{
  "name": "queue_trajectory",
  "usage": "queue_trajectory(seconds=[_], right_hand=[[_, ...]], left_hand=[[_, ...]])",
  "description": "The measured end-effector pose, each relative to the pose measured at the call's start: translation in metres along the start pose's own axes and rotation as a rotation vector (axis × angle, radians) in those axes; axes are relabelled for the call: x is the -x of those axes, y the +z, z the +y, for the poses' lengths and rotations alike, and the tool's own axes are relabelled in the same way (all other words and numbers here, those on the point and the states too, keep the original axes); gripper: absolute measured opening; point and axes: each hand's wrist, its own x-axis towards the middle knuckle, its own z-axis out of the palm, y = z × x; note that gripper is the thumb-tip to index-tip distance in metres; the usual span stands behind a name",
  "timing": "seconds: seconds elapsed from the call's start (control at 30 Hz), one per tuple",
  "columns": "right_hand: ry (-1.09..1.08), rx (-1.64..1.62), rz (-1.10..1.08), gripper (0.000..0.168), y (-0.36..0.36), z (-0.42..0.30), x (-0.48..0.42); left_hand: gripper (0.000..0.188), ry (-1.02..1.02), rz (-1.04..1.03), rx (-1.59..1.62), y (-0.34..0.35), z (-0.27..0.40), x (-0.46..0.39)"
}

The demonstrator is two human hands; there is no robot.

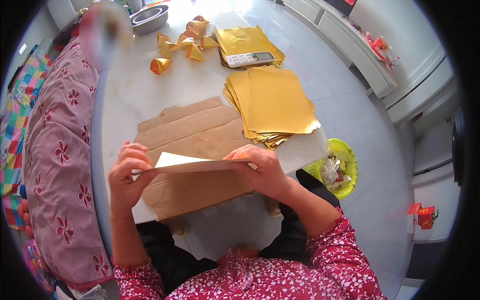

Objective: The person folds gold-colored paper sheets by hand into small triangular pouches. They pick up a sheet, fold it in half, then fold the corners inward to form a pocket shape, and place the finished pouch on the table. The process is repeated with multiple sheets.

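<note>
A sheet of gold foil paper is held up, nearly edge-on, between my two hands, above a flattened piece of brown cardboard. My left hand pinches its left end between thumb and fingers. At the right end, my right hand grips it, thumb below and fingers on top. Beyond my right hand lies a fanned stack of gold foil paper. Behind that is a second gold stack with a white remote control on it. Several folded gold paper pieces sit farther back on the table.
Grey nested bowls stand at the back of the white table. A yellow-green waste basket with rubbish is on the floor at the right. On the left runs a seat with a pink flowered cover. Low white drawers line the right wall.
</note>
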Motion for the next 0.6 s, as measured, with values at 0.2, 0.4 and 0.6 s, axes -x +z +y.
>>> queue_trajectory(seconds=[0.2,0.4,0.6], right_hand=[[0.538,-0.594,0.097,0.009,0.020,-0.010,-0.003],[0.725,-0.072,-0.010,0.013,0.016,0.007,-0.006],[0.749,0.182,-0.127,0.024,0.020,0.012,-0.008]], left_hand=[[0.022,0.051,0.425,-0.157,0.000,-0.006,0.011],[0.040,0.155,0.334,-0.449,0.022,0.020,0.011],[0.082,0.079,-0.447,-0.494,0.048,0.052,0.016]])
